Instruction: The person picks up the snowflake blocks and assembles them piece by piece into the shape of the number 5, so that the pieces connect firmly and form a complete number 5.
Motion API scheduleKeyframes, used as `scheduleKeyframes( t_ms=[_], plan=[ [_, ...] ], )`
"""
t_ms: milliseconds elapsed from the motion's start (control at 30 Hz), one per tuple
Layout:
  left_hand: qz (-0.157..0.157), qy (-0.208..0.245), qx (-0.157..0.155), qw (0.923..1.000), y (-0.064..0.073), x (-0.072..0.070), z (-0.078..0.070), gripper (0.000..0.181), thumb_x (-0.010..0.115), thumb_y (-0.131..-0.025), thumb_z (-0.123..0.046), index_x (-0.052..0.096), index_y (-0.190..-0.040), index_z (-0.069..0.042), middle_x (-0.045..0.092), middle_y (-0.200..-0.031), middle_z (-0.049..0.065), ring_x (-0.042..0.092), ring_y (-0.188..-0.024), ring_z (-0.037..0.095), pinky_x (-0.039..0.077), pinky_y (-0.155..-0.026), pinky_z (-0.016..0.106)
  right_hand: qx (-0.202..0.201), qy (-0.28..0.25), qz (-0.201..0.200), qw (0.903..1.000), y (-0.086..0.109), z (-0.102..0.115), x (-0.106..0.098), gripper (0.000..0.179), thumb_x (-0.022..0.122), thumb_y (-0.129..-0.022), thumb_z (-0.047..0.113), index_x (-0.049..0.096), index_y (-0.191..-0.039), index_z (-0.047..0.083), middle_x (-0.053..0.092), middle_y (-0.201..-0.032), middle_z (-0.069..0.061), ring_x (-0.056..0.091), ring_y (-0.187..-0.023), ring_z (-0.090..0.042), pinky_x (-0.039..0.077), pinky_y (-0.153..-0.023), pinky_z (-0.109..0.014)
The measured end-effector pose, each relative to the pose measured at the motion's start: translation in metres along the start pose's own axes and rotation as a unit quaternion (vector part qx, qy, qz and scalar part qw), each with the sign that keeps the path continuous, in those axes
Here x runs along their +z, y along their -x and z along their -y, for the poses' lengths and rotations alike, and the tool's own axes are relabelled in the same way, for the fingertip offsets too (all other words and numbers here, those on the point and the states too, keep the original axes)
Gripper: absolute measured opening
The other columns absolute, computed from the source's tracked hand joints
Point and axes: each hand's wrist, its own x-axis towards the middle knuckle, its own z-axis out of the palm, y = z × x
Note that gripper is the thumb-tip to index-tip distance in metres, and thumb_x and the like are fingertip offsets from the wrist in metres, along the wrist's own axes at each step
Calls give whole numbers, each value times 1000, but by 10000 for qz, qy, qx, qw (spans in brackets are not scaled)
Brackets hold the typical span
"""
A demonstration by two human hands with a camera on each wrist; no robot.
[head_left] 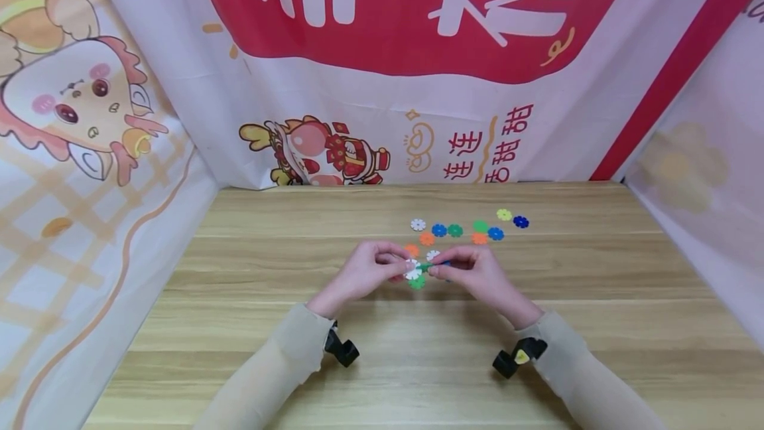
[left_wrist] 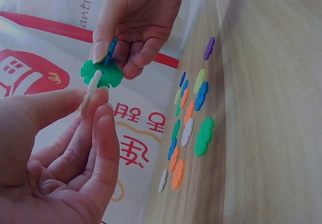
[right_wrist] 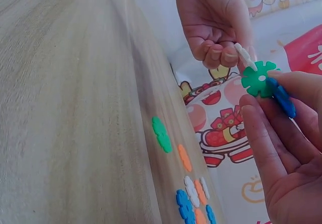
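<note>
Above the table, both hands hold a small cluster of notched, flower-shaped plastic discs. My left hand (head_left: 370, 267) pinches a white disc (head_left: 412, 269) between thumb and fingers. That white disc meets the rim of a green disc (right_wrist: 255, 84) edge-on and looks slotted into it. On the green disc's other side, a blue disc (right_wrist: 283, 99) stands crosswise. My right hand (head_left: 477, 274) pinches the green and blue discs where they meet, with the thumb over the joint. Fingers hide part of the blue disc. Below the hands, a loose green disc (left_wrist: 204, 137) lies on the table.
Beyond the hands, several loose discs lie scattered on the wooden table (head_left: 268, 344), among them a white disc (head_left: 418, 224), an orange disc (head_left: 426, 239), a yellow disc (head_left: 504, 215) and a dark blue disc (head_left: 521, 222). Printed cloth (head_left: 370, 98) hangs along the back and sides.
</note>
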Motion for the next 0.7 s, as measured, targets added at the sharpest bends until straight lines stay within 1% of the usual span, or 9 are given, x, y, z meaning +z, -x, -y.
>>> scheduleKeyframes(
  t_ms=[100, 167, 333, 400, 500, 567, 633, 700],
  plan=[
    [121, 24, 65, 9999, -1, -3, 1, 30, 73, -97, -21, 70, -120, -1, 75, -98, 7, 70, -95, 39, 57, -87, 54, -37, -29, -40, 10000, 0, -1, -1, 16, 80, -91, 20, 78, -103, 10, 75, -101, -6, 69, -87, -28, 59, -74, -33],
    [144, 53, 109, 9998, -2, -5, 3, 35, 72, -98, -24, 68, -124, 0, 75, -100, 8, 69, -96, 40, 57, -87, 54, -94, -48, -57, 9999, 0, -2, -2, 16, 80, -91, 19, 78, -103, 9, 75, -101, -7, 69, -86, -27, 59, -74, -35],
    [-96, -50, 132, 9999, -8, -13, 9, 39, 69, -99, -31, 67, -127, -3, 75, -104, 9, 67, -101, 40, 56, -88, 52, -175, -151, -75, 9997, 1, -2, -4, 16, 79, -92, 15, 76, -103, 4, 74, -100, -10, 70, -86, -25, 60, -76, -37],
    [-247, -291, 165, 9991, -12, -16, 11, 38, 71, -98, -30, 69, -126, -4, 74, -106, 6, 68, -102, 35, 56, -89, 47, -194, -183, -81, 9996, 1, -1, -5, 16, 79, -92, 15, 76, -103, 4, 74, -100, -10, 70, -86, -25, 60, -76, -37],
    [-379, -764, 267, 9960, -21, -18, 16, 37, 74, -96, -26, 69, -125, -4, 73, -110, 3, 68, -102, 24, 56, -90, 39, -211, -202, -121, 9995, 2, 1, -7, 16, 79, -92, 14, 76, -103, 3, 74, -100, -11, 71, -86, -25, 60, -76, -38],
    [-383, -1073, 311, 9930, -27, -18, 19, 37, 77, -94, -21, 69, -125, -3, 72, -111, 4, 66, -100, 19, 55, -89, 36, -208, -234, -162, 9994, 3, 1, -8, 16, 79, -91, 14, 76, -103, 3, 74, -101, -10, 71, -86, -26, 60, -76, -42],
    [-332, -1295, 277, 9906, -33, -18, 21, 38, 78, -92, -18, 69, -125, -2, 71, -113, 7, 66, -99, 18, 54, -90, 35, -200, -254, -198, 9993, 3, 1, -9, 16, 79, -91, 14, 77, -103, 4, 74, -102, -10, 71, -87, -27, 60, -76, -44],
    [-235, -1477, 189, 9886, -39, -18, 24, 41, 80, -91, -17, 68, -127, -2, 70, -115, 9, 65, -101, 18, 54, -91, 35, -196, -274, -218, 9992, 3, 1, -10, 15, 79, -91, 15, 77, -103, 5, 74, -102, -10, 71, -87, -28, 60, -76, -43]
  ],
)
